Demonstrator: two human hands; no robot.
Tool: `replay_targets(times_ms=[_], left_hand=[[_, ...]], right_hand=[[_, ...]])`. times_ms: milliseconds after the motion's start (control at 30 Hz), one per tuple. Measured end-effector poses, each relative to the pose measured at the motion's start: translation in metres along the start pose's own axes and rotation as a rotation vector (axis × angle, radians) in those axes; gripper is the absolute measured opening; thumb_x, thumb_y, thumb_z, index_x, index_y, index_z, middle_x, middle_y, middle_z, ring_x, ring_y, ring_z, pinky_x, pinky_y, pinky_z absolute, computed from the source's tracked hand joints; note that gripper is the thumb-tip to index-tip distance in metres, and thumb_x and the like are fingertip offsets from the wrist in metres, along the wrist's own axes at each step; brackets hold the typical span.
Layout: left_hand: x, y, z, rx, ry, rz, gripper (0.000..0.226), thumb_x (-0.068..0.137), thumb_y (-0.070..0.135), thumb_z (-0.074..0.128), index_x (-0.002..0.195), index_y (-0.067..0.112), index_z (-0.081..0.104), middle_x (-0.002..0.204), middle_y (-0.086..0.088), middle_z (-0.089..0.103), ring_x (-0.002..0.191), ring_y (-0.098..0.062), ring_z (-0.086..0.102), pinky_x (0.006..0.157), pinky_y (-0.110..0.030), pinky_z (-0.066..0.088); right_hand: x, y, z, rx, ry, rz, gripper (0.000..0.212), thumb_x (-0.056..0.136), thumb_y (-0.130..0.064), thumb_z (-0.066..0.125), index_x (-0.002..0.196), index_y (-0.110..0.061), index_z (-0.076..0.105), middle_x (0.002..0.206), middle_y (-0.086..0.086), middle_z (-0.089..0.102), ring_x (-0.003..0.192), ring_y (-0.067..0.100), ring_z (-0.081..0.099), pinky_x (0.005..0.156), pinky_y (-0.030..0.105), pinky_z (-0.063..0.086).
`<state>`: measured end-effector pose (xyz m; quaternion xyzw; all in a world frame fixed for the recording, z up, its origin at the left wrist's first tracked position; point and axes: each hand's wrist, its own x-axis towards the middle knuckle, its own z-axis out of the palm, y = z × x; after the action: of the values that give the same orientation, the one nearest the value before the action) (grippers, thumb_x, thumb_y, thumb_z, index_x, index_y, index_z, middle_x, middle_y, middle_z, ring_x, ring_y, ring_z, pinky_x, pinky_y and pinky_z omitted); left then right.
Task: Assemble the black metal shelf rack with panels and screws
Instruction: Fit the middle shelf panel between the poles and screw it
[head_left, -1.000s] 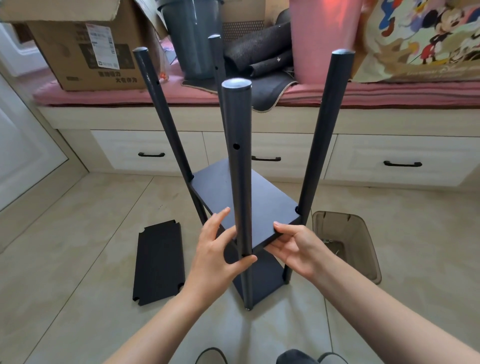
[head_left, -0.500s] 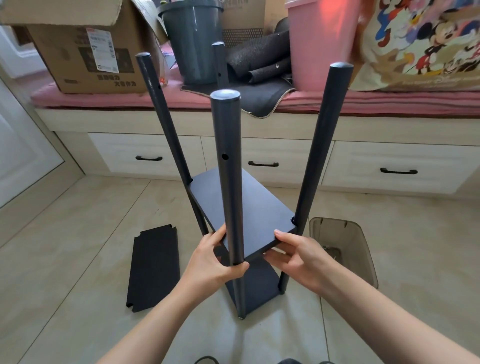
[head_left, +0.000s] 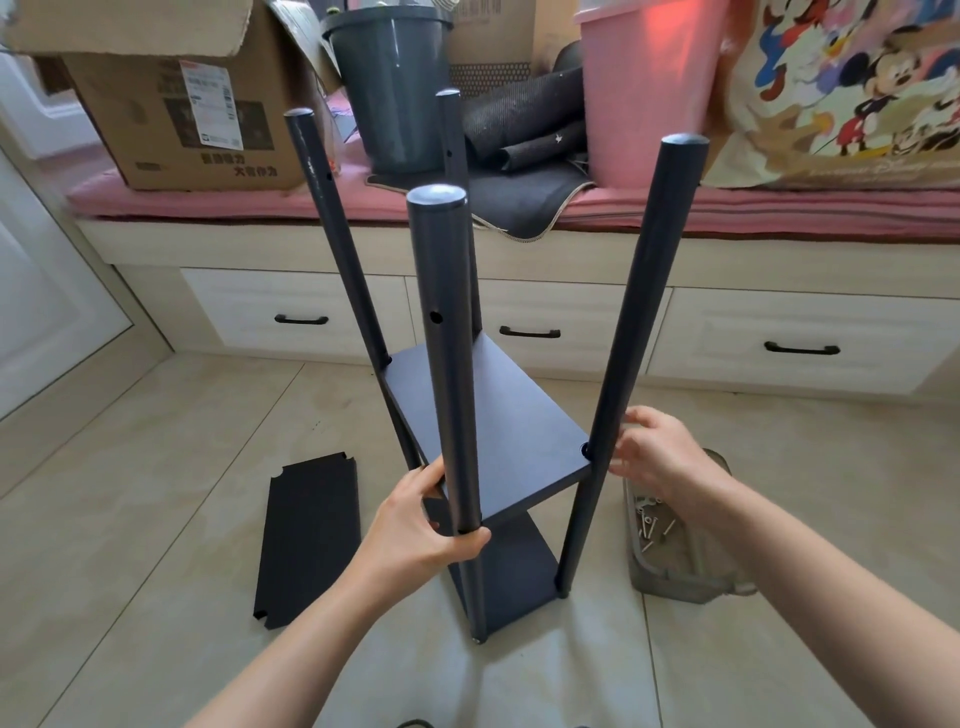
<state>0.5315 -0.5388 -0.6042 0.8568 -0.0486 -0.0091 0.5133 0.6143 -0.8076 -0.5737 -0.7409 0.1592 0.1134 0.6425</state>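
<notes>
Nearest the camera, the left hand (head_left: 415, 530) gripped the front post (head_left: 451, 374) of the rack, its fingers (head_left: 470, 540) curled round the tube just below the middle panel (head_left: 498, 421). That post stood upright, its long axis running from the floor tiles (head_left: 156, 467) straight up toward the head.

A little farther and to the right, the right hand (head_left: 657, 457) sat beside the right post (head_left: 631, 332), fingers spread and relaxed, holding nothing. Whether the fingertips touched the tube I could not tell. The screw point where that post met the panel's corner lay just to the left of this hand, so the right hand was much the nearer one for any fastening there.

The rack stood on the floor with a bottom panel (head_left: 519, 577) and the middle panel already fixed between four posts; the upper holes were unfilled, so I judged the job roughly halfway.

A clear container (head_left: 685, 582) holding loose screws (head_left: 649, 525) rested just behind and below the right wrist, within easy reach. A spare panel (head_left: 311, 535) lay flat on the floor left of the rack, apart from it, its long axis running away from the person.

Bare floor ringed the rack. Farther back, a drawer unit (head_left: 571, 317) closed off the room, near the rear posts.
</notes>
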Motion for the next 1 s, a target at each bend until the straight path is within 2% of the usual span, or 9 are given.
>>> replay_targets(times_ms=[67,167,367,467,533,633,800,900,1000], left_hand=[[0.001,-0.002,-0.003,-0.011,-0.014,-0.007,0.065,0.063,0.043,0.078,0.105,0.080,0.046,0.114,0.017,0.061,0.097,-0.011,0.066,0.076,-0.017,0.053],[0.003,-0.006,-0.008,-0.010,-0.037,-0.017,0.065,0.064,0.042,0.080,0.106,0.079,0.047,0.107,0.023,0.062,0.091,-0.006,0.066,0.076,-0.018,0.053],[0.017,-0.013,-0.028,0.022,-0.133,-0.085,0.089,0.066,0.032,0.081,0.139,0.060,0.039,0.097,0.012,0.066,0.078,-0.007,0.059,0.081,-0.026,0.055],[0.030,-0.012,-0.040,0.063,-0.240,-0.090,0.096,0.064,0.033,0.081,0.146,0.054,0.035,0.126,0.019,0.051,0.116,-0.012,0.055,0.083,-0.017,0.045],[0.037,-0.009,-0.047,0.093,-0.289,-0.104,0.095,0.061,0.038,0.082,0.140,0.061,0.035,0.127,0.020,0.061,0.118,-0.010,0.059,0.086,-0.014,0.046],[0.043,-0.011,-0.055,0.081,-0.251,-0.131,0.092,0.064,0.034,0.086,0.141,0.057,0.040,0.125,0.021,0.064,0.118,-0.008,0.062,0.096,-0.028,0.054],[0.034,-0.009,-0.063,0.086,-0.042,-0.173,0.062,0.077,0.030,0.086,0.120,0.061,0.053,0.112,0.010,0.071,0.094,-0.012,0.072,0.088,-0.038,0.058],[0.011,-0.004,-0.043,0.170,0.439,-0.247,0.054,0.072,0.034,0.089,0.111,0.032,0.052,0.106,0.012,0.057,0.090,-0.017,0.064,0.079,-0.041,0.055],[-0.023,0.020,0.000,0.089,0.733,-0.008,0.042,0.078,0.017,0.082,0.091,0.032,0.045,0.094,0.015,0.044,0.080,-0.010,0.053,0.075,-0.029,0.048]], right_hand=[[0.007,-0.008,0.008,0.223,-0.066,0.052,0.019,0.100,-0.021,0.051,0.096,-0.009,0.065,0.083,0.014,0.075,0.066,0.024,0.073,0.066,0.035,0.058],[0.014,-0.011,0.019,0.220,-0.147,0.107,0.049,0.100,-0.044,0.045,0.111,0.002,0.055,0.081,0.009,0.064,0.063,0.024,0.059,0.057,0.028,0.054],[0.010,-0.003,0.034,0.240,-0.143,0.084,0.031,0.090,-0.042,0.053,0.078,-0.013,0.057,0.050,-0.002,0.057,0.040,0.013,0.054,0.043,0.022,0.048],[0.008,0.002,0.034,0.208,-0.191,0.075,0.042,0.101,-0.034,0.046,0.069,-0.018,0.068,0.060,0.000,0.062,0.050,0.016,0.059,0.050,0.025,0.051],[0.005,0.006,0.037,0.171,-0.213,0.078,0.041,0.103,-0.029,0.042,0.078,-0.016,0.073,0.075,0.005,0.067,0.067,0.020,0.063,0.063,0.028,0.052],[-0.003,0.008,0.043,0.113,-0.155,0.083,0.045,0.104,-0.014,0.040,0.067,-0.010,0.064,0.062,0.005,0.055,0.050,0.016,0.054,0.048,0.024,0.043],[-0.010,0.005,0.051,0.055,-0.109,0.075,0.038,0.097,0.006,0.031,0.068,-0.003,0.054,0.060,0.009,0.048,0.050,0.020,0.049,0.049,0.028,0.045],[-0.013,0.008,0.054,0.094,-0.139,0.098,0.026,0.101,0.000,0.040,0.091,0.007,0.063,0.076,0.016,0.058,0.059,0.021,0.056,0.054,0.028,0.050],[-0.014,0.011,0.056,0.168,-0.185,0.093,0.021,0.100,-0.005,0.050,0.102,0.009,0.066,0.085,0.018,0.063,0.063,0.022,0.062,0.060,0.031,0.054]])
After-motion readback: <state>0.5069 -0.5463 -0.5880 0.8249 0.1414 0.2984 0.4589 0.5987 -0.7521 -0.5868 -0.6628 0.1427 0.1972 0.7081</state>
